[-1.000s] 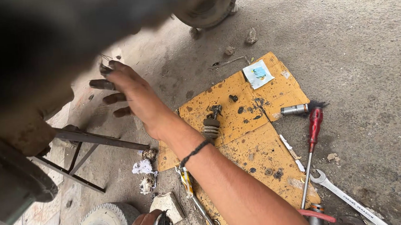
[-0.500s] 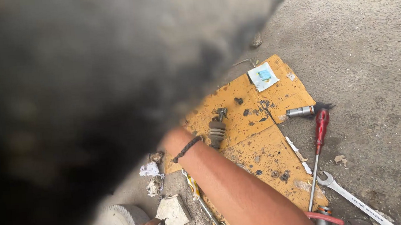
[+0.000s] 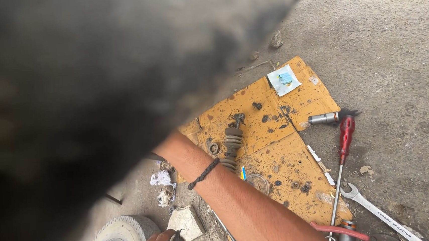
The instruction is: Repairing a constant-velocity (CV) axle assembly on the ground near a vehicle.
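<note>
Head view: right forearm (image 3: 240,199) stretched up-left beneath the dark blurred mass (image 3: 97,93), hand and fingers hidden, their state untellable.

right hand: now hidden behind dark blurred mass | mass: covers far more of view
</note>
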